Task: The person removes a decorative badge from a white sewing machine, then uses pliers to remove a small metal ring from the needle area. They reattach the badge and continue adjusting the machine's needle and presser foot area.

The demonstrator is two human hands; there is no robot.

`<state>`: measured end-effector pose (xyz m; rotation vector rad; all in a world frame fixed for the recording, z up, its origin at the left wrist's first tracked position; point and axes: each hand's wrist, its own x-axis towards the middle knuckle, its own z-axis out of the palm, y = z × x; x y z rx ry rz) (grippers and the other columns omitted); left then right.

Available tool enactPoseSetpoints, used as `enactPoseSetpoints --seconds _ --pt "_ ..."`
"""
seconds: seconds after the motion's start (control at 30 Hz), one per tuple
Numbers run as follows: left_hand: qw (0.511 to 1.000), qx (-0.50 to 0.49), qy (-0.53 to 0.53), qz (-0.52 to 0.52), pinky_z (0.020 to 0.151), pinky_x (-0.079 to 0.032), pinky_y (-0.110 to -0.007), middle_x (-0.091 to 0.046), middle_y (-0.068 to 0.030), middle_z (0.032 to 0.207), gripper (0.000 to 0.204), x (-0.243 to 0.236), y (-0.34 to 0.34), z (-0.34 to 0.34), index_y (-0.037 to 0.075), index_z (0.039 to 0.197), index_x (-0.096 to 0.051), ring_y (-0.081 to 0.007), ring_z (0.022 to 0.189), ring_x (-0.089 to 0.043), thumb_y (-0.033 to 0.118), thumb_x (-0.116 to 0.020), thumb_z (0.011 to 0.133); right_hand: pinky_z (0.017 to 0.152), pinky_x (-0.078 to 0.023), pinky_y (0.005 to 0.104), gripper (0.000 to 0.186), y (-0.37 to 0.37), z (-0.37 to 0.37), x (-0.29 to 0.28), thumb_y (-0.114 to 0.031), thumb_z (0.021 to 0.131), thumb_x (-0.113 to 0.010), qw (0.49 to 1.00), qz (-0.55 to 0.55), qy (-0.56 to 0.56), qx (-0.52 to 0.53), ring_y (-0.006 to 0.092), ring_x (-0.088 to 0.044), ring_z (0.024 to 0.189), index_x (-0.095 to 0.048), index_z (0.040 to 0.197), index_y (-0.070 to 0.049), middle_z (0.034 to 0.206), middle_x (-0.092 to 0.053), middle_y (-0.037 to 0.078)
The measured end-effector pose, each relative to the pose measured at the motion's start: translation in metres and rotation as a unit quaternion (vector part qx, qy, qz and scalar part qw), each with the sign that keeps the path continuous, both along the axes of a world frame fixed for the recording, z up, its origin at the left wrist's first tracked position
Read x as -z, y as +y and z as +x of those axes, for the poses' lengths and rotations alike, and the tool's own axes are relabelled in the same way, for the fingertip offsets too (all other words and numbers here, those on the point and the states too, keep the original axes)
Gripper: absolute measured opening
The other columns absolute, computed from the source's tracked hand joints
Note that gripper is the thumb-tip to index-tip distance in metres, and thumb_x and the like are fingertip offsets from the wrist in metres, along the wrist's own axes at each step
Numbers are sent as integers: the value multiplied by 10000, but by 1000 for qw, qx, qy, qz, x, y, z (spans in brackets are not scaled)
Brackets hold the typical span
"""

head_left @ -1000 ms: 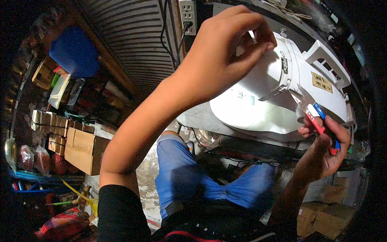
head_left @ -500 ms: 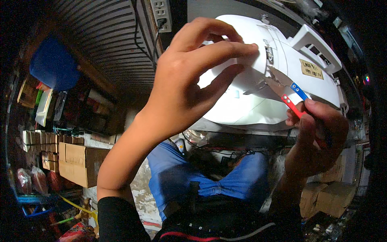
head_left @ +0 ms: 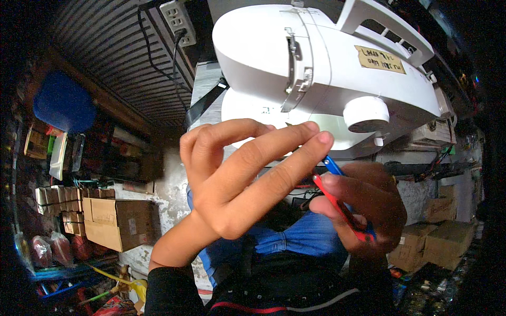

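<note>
My right hand [head_left: 369, 203] grips thread snips [head_left: 331, 196] with one red and one blue handle, just in front of a white sewing machine [head_left: 253, 47]. The snips' blades are hidden behind the fingertips of my left hand [head_left: 240, 174]. Its two foremost fingers reach toward the snips with their tips close together, and the others curl back. Whatever they may pinch does not show. Above my hands, the machine's front has a thread slot with metal parts [head_left: 293, 58] and a round white dial [head_left: 366, 113].
A power strip [head_left: 178, 22] with a black plug hangs beside a slatted panel [head_left: 105, 58]. Cardboard boxes stand at the left [head_left: 118, 224] and right [head_left: 416, 245]. A blue container [head_left: 64, 101] is at the far left. My jeans-clad legs [head_left: 284, 239] are below the hands.
Both hands have drawn down, away from the machine's thread slot. The snips have moved left and down with my right hand, and their blades are now covered. My view has shifted right.
</note>
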<state>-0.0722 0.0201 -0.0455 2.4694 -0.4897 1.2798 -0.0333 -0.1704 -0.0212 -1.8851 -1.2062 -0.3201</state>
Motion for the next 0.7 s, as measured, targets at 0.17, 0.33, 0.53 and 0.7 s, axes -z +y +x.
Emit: enactPoseSetpoints --seconds 0.17,0.33,0.53,0.7 --pt "998 28 0 50 706 -435 -288 -699 20 906 257 -11 4 5 159 898 -751 -173 773 -544 162 -746 641 705 -530 330 410 4 14 24 -66 690 -785 983 164 85 -8 260 -666 838 -636 1072 -61 964 -673 191" --pt "999 45 11 26 752 -464 -320 -700 -3 848 172 -15 5 15 133 815 -731 -222 846 -593 175 -743 648 732 -525 366 176 7 13 28 -104 746 -705 986 152 47 39 264 -656 825 -694 921 -96 955 -678 142" --pt "998 14 -61 15 855 -477 -392 -694 -104 1004 548 -8 18 17 22 1041 -634 -276 950 -626 318 -824 620 609 -511 269 172 -5 15 8 -156 716 -738 993 100 -44 50 216 -622 689 -705 880 -114 911 -647 138" --pt "985 -19 -108 -132 759 -471 -322 -605 -74 925 623 22 15 10 30 1044 -573 -222 849 -577 198 -917 551 676 -566 314 183 -3 30 4 -86 744 -724 985 89 -133 61 223 -662 784 -686 922 -66 967 -650 170"
